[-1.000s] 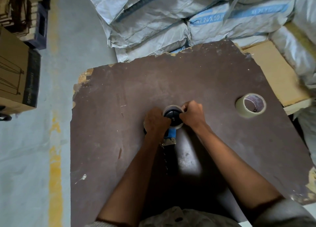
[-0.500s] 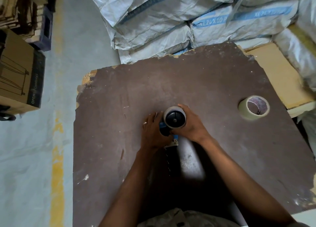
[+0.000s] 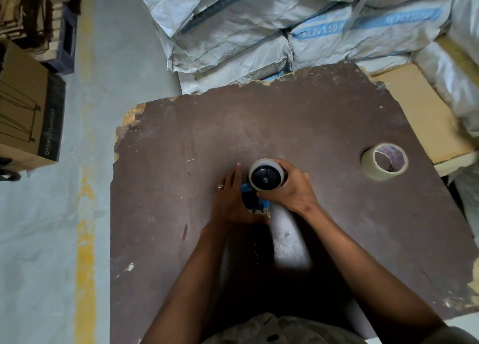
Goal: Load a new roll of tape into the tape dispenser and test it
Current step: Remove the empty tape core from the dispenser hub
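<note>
A blue tape dispenser (image 3: 252,201) stands on the dark brown table (image 3: 311,126), near its middle. A pale roll of tape (image 3: 265,165) sits on the dispenser's black hub (image 3: 265,179). My right hand (image 3: 293,188) wraps around the roll from the right side. My left hand (image 3: 230,198) presses flat against the dispenser's left side, fingers straight, a ring on one finger. A second roll of tape (image 3: 385,161) lies flat on the table at the right, apart from both hands.
Stacked white sacks (image 3: 285,25) press against the table's far edge. A tan board (image 3: 420,110) lies at the right corner. A cardboard box (image 3: 28,115) stands on the grey floor at the left, beside a yellow floor line (image 3: 85,240).
My left hand opened from a fist on the dispenser to flat fingers along its side. My right hand shifted from the roll's top to around its right side.
</note>
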Demonstrator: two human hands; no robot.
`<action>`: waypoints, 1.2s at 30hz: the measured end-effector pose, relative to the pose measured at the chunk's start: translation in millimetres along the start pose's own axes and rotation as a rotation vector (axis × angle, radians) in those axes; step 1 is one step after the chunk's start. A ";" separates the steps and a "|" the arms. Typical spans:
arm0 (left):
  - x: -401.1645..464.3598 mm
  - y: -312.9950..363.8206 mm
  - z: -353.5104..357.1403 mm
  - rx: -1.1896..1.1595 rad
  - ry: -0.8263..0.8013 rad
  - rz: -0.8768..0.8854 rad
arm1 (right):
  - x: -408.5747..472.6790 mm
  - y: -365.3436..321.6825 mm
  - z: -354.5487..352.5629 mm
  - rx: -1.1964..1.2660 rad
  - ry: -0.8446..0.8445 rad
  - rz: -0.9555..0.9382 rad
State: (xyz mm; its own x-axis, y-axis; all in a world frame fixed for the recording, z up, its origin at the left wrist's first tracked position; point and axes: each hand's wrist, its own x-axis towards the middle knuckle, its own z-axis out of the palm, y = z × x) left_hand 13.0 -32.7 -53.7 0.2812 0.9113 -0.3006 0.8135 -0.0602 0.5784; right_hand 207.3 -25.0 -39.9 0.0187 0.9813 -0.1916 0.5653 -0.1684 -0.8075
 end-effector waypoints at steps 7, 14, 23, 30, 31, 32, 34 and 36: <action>0.1 6.9 -3.8 0.008 -0.022 0.012 | -8.4 -0.7 7.3 -0.019 0.083 -0.073; 3.7 7.3 -2.3 0.008 -0.027 -0.037 | 2.5 -0.1 -4.4 -0.027 0.049 -0.043; 4.7 3.6 1.1 0.033 -0.004 -0.049 | -6.8 -8.1 -8.4 0.047 0.075 0.005; 3.9 14.2 -2.1 0.005 0.002 -0.095 | 19.9 -50.9 -51.9 0.135 0.135 0.003; 2.8 15.6 -3.2 0.009 0.003 -0.100 | 21.7 -50.6 -54.4 0.123 0.151 0.007; 2.2 16.3 -4.2 0.011 0.008 -0.101 | 21.2 -48.6 -55.5 0.100 0.150 0.010; 2.2 16.2 -4.9 0.009 0.000 -0.103 | 14.4 -41.2 -53.0 0.039 0.128 0.006; 1.5 16.7 -6.3 -0.001 -0.008 -0.108 | 4.3 -34.8 -47.3 0.022 0.118 0.014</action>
State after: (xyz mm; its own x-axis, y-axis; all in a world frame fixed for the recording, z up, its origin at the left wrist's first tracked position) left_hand 23.8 -29.7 -39.7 0.1964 0.9092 -0.3672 0.8387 0.0383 0.5433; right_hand 226.7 -10.5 13.8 0.1237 0.9828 -0.1372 0.5461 -0.1829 -0.8175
